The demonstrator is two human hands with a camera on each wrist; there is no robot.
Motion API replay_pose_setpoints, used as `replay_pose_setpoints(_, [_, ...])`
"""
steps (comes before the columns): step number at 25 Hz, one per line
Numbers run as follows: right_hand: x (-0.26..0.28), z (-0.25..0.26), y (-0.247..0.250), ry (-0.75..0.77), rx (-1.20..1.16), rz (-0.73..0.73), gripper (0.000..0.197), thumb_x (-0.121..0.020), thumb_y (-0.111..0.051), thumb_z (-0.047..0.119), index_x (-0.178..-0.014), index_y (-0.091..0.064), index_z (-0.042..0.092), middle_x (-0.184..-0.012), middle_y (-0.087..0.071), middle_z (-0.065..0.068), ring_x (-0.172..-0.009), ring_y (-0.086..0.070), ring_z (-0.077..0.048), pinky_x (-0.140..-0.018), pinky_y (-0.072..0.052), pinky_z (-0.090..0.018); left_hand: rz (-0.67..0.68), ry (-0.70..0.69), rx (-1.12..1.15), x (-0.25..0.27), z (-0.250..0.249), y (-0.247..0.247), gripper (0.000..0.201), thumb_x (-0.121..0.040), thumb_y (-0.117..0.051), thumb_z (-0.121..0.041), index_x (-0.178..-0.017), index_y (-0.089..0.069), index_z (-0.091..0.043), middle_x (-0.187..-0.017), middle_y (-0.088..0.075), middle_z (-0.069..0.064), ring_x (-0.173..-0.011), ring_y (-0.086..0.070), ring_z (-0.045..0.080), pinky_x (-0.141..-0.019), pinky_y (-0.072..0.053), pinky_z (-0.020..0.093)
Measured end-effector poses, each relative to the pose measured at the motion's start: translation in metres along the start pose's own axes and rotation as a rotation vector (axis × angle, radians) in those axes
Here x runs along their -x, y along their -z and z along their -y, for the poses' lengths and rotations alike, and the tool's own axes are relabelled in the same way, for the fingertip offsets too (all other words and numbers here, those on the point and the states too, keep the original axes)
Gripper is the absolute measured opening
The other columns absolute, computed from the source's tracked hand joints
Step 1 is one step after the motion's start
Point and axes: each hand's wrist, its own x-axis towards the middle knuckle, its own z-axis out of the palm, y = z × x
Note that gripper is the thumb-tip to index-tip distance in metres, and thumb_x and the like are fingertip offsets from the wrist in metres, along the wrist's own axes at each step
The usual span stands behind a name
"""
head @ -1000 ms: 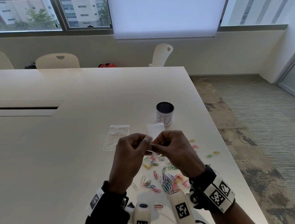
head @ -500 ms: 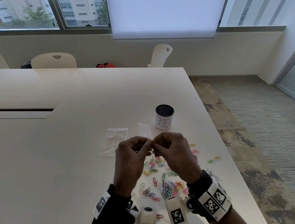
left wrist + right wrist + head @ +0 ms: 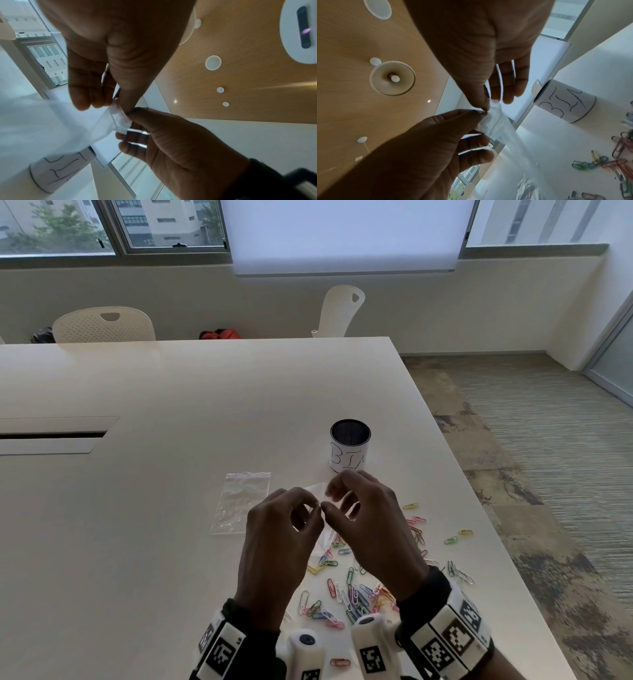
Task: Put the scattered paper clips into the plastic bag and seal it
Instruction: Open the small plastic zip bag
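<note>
A small clear zip bag (image 3: 118, 119) with a red seal line is held above the table between both hands. My left hand (image 3: 308, 510) pinches its top edge with thumb and forefinger, and my right hand (image 3: 330, 501) pinches the same edge right beside it. The other right fingers are spread. The bag's body (image 3: 498, 121) hangs down from the pinch towards the table. Several coloured paper clips (image 3: 352, 594) lie scattered on the white table (image 3: 137, 542) under and to the right of my hands.
A second clear bag (image 3: 241, 501) lies flat to the left of my hands. A white cup marked BIN (image 3: 349, 446) stands just behind them. The table's right edge (image 3: 479, 525) is close to the outer clips. Chairs (image 3: 102, 325) stand at the far side.
The bag, which stood up above my fingertips a second ago, now hangs lower between my hands. My right fingers have spread apart. Both hands stay together on its top edge.
</note>
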Motion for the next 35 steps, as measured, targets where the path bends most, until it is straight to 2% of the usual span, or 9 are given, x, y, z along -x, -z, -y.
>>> replay_pose_setpoints(8, [-0.006,0.002,0.004,-0.068,0.118,-0.142,0.015,-0.089,-0.077,0.015,-0.092,-0.063,0.019,-0.088,-0.063,0.006,-0.073,-0.062,-0.006,-0.067,-0.053,-0.014,-0.072,0.015,-0.026,-0.001,0.001,0.003,0.018,-0.088,-0.079,-0.003,-0.098,-0.072,-0.016,-0.091,-0.066,-0.005,-0.071,-0.068,0.003,-0.066,-0.054,0.008])
replay_pose_setpoints(11, [-0.001,0.009,0.001,-0.133,0.044,-0.079,0.027,-0.09,-0.076,0.029,-0.106,-0.055,0.023,-0.09,-0.064,0.006,-0.076,-0.067,-0.008,-0.069,-0.061,-0.025,-0.122,0.001,0.002,-0.003,-0.003,0.002,0.016,-0.089,-0.079,-0.002,-0.098,-0.073,-0.014,-0.092,-0.065,-0.003,-0.07,-0.069,0.006,-0.064,-0.057,0.012])
replay_pose_setpoints(14, [0.003,0.012,-0.003,-0.242,-0.082,0.036,0.038,-0.088,-0.079,0.022,-0.106,-0.045,0.026,-0.083,-0.061,0.004,-0.07,-0.064,-0.01,-0.061,-0.057,-0.021,-0.154,0.01,0.034,-0.003,-0.006,0.002,0.017,-0.089,-0.079,-0.001,-0.098,-0.073,-0.014,-0.091,-0.063,-0.005,-0.071,-0.07,0.008,-0.063,-0.062,0.02])
replay_pose_setpoints(19, [0.004,-0.002,-0.003,-0.272,0.005,-0.011,0.037,-0.086,-0.073,0.01,-0.104,-0.043,0.023,-0.086,-0.047,0.009,-0.075,-0.05,-0.008,-0.06,-0.04,-0.015,-0.172,-0.002,0.018,-0.003,-0.004,0.004,0.023,-0.083,-0.081,0.004,-0.088,-0.068,-0.014,-0.086,-0.061,-0.01,-0.07,-0.066,0.004,-0.063,-0.052,0.007])
replay_pose_setpoints(23, [0.0,-0.002,0.002,-0.217,-0.031,-0.03,0.026,-0.092,-0.073,0.016,-0.099,-0.05,0.024,-0.089,-0.059,0.007,-0.077,-0.066,-0.012,-0.063,-0.055,-0.022,-0.129,-0.029,-0.003,0.001,-0.004,0.001,0.02,-0.085,-0.084,-0.006,-0.095,-0.069,-0.016,-0.092,-0.065,-0.005,-0.071,-0.066,0.003,-0.065,-0.051,0.004])
replay_pose_setpoints(25, [-0.003,0.0,0.007,-0.218,-0.076,-0.013,0.017,-0.093,-0.073,0.017,-0.097,-0.057,0.022,-0.091,-0.067,0.005,-0.071,-0.071,-0.011,-0.062,-0.061,-0.023,-0.035,-0.047,0.031,0.004,0.0,0.007,0.037,-0.085,-0.086,-0.033,-0.115,-0.068,-0.023,-0.111,-0.063,-0.008,-0.086,-0.066,0.002,-0.069,-0.053,0.007])
replay_pose_setpoints(28, [-0.005,0.002,0.016,-0.235,-0.109,0.014,0.013,-0.092,-0.076,0.016,-0.095,-0.064,0.02,-0.091,-0.071,0.005,-0.069,-0.073,-0.009,-0.06,-0.062,-0.022,0.244,-0.09,0.035,0.01,0.012,0.023,0.101,-0.066,-0.085,-0.069,-0.152,-0.04,-0.041,-0.149,-0.038,-0.025,-0.129,-0.045,-0.009,-0.097,-0.044,0.005])
replay_pose_setpoints(32, [-0.005,0.012,0.021,-0.255,-0.206,0.116,0.018,-0.088,-0.081,0.013,-0.098,-0.066,0.017,-0.086,-0.074,0.001,-0.066,-0.075,-0.013,-0.059,-0.063,-0.024,0.4,-0.165,-0.078,0.008,0.029,0.027,0.128,-0.064,-0.088,-0.068,-0.163,-0.009,-0.051,-0.165,-0.012,-0.037,-0.155,-0.012,-0.01,-0.12,-0.018,0.016])
replay_pose_setpoints(35, [-0.004,0.02,0.021,-0.245,-0.244,0.191,0.022,-0.087,-0.081,0.011,-0.101,-0.066,0.018,-0.085,-0.075,0.001,-0.069,-0.076,-0.012,-0.064,-0.065,-0.026,0.404,-0.188,-0.052,0.004,0.035,0.028,0.116,-0.071,-0.088,-0.062,-0.161,-0.016,-0.051,-0.165,-0.023,-0.034,-0.153,-0.02,-0.012,-0.122,-0.02,0.017])
